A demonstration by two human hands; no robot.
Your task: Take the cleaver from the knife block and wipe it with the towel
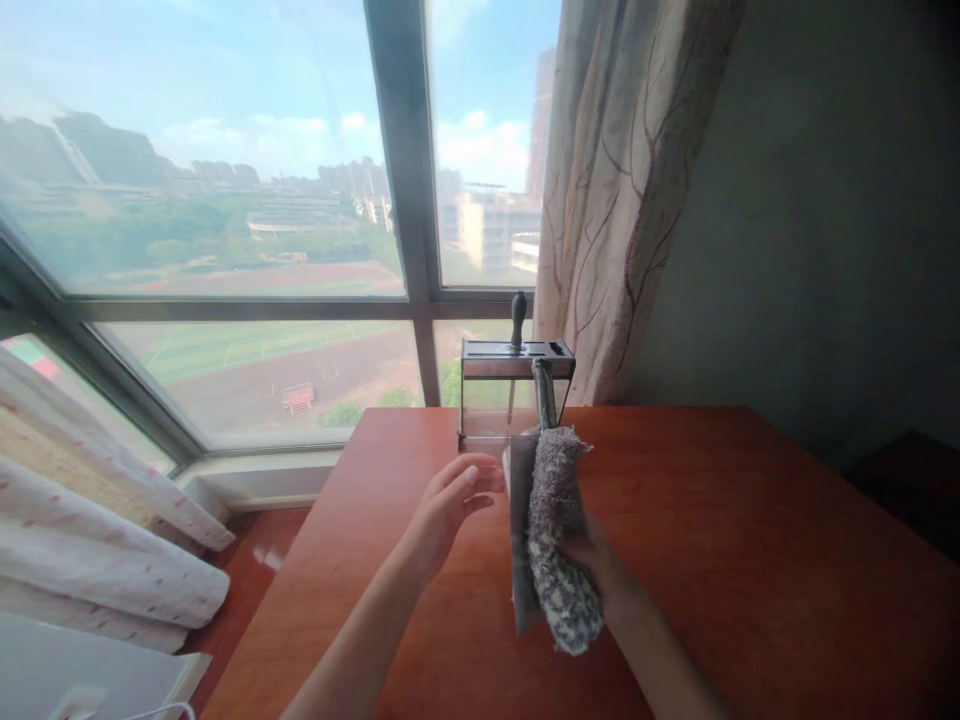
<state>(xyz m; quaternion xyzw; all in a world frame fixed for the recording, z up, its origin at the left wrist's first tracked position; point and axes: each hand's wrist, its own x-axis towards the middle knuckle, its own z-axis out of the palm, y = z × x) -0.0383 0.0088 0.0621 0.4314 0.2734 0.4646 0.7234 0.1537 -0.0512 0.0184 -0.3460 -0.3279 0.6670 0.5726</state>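
Two hands of mine were over the table (pixel 750 560), and there was one of everything else that mattered: one cleaver, one cloth, one knife rack. The rack (pixel 516 395), a clear-walled box with a slotted metal top, stood at the far edge of the wooden table by the window (pixel 225 250). One dark handle (pixel 518 318) stuck up out of a slot in its top; I could see a thin blade hanging down inside, and no other tool in it.

My right hand (pixel 596 560) held the cleaver (pixel 521 540) above the table, just in front of the rack, handle pointing away toward it and the broad grey blade toward me. A shaggy grey cloth (pixel 559 540) lay wrapped along the blade, mottled dark and white at its lower end. My right fingers were mostly hidden behind cloth and blade, closed around them as far as I could tell.

My left hand (pixel 450 500) hovered just beside the blade's left edge, fingers loosely spread and holding nothing. A patterned curtain (pixel 615 200) hung behind the rack.
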